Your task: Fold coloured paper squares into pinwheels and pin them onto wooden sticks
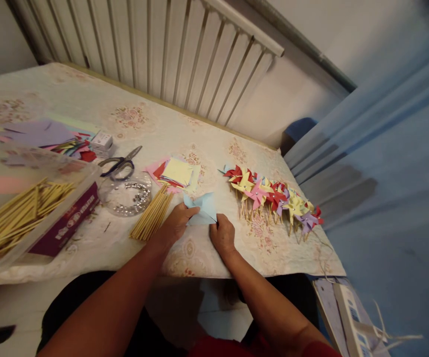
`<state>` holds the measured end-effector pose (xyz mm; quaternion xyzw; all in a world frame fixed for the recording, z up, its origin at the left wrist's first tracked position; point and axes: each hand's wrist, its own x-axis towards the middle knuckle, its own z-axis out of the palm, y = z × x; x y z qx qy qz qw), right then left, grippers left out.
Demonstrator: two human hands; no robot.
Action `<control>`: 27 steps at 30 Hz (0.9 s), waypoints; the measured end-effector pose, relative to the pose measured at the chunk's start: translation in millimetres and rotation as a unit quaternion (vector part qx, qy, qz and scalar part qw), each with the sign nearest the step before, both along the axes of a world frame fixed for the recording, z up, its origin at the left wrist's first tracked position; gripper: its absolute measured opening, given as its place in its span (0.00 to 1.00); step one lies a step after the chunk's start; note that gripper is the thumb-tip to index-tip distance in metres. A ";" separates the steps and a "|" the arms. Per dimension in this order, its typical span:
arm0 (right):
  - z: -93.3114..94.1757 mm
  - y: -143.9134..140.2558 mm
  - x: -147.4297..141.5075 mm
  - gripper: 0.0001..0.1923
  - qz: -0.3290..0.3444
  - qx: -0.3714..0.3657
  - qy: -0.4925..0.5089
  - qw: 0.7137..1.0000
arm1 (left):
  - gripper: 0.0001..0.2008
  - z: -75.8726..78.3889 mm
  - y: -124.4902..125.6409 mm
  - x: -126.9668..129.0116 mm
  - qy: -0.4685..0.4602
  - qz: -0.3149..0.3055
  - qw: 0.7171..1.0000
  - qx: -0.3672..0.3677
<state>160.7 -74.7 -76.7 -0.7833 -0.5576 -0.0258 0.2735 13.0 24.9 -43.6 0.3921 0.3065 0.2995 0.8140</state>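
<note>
Squarish pale-blue paper sheet [207, 207]: left hand [178, 221] and right hand [223, 234] pinch opposite sides, presumably to steady it.

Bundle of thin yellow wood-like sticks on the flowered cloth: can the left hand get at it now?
Probably yes: the left hand is right beside the bundle of sticks, with nothing seen between them. It is holding light-blue folded paper, so it would likely need to let go first.

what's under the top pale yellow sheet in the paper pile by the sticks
Red paper and pink paper show past the left edge of the pale yellow sheet; whatever else lies beneath it is covered.
</note>
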 end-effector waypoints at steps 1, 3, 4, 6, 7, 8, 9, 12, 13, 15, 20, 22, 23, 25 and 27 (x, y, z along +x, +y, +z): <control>-0.1 0.0 0.1 0.10 -0.001 0.000 0.000 1.000 | 0.13 -0.3 0.0 0.1 0.000 -0.002 1.000 -0.004; 0.0 0.1 0.2 0.10 -0.002 0.002 0.000 1.000 | 0.12 -0.2 -0.2 0.0 0.000 -0.002 1.000 -0.010; 0.1 0.1 0.3 0.10 -0.002 0.003 0.000 1.000 | 0.12 -0.1 -0.2 -0.1 0.002 0.000 1.000 -0.012; 0.3 0.0 0.3 0.10 0.000 0.007 0.000 1.000 | 0.12 -0.2 -0.1 -0.3 0.003 0.001 1.000 -0.008; 0.4 0.0 0.3 0.10 0.001 0.007 0.001 1.000 | 0.12 -0.8 0.1 -0.2 0.003 0.000 1.000 -0.002; 0.4 -0.1 0.2 0.10 0.001 0.007 0.003 1.000 | 0.12 -1.8 0.4 -0.2 0.003 0.000 1.000 0.003; 0.4 -0.2 0.0 0.10 0.002 0.008 0.004 1.000 | 0.12 -2.9 0.7 0.0 0.002 0.000 1.000 0.007; -0.2 -0.5 -0.3 0.10 0.000 0.007 0.006 1.000 | 0.14 -5.6 1.4 0.2 -0.001 0.003 1.000 0.007; -0.4 -0.5 -0.3 0.10 -0.001 0.007 0.005 1.000 | 0.14 -5.8 1.4 0.2 -0.001 0.003 1.000 0.004; -1.0 -0.6 -0.1 0.10 -0.003 0.006 0.005 1.000 | 0.14 -4.8 1.2 0.1 -0.003 0.001 1.000 0.001; -1.3 -0.4 0.3 0.10 -0.002 0.002 0.006 1.000 | 0.11 -2.3 1.5 0.1 -0.004 -0.002 1.000 0.006; -1.0 -0.1 0.3 0.10 -0.005 0.001 0.008 1.000 | 0.12 -3.5 2.0 0.3 0.000 0.002 1.000 0.010; -0.8 0.0 0.2 0.10 -0.006 0.002 0.009 1.000 | 0.12 -4.3 2.2 0.3 0.000 0.006 1.000 0.011; -0.3 0.0 0.1 0.10 -0.005 0.003 0.010 1.000 | 0.12 -5.3 2.2 0.1 0.001 0.011 1.000 0.012; 0.1 -0.1 0.0 0.10 -0.006 0.004 0.009 1.000 | 0.12 -5.2 1.8 -0.2 0.000 0.010 1.000 0.009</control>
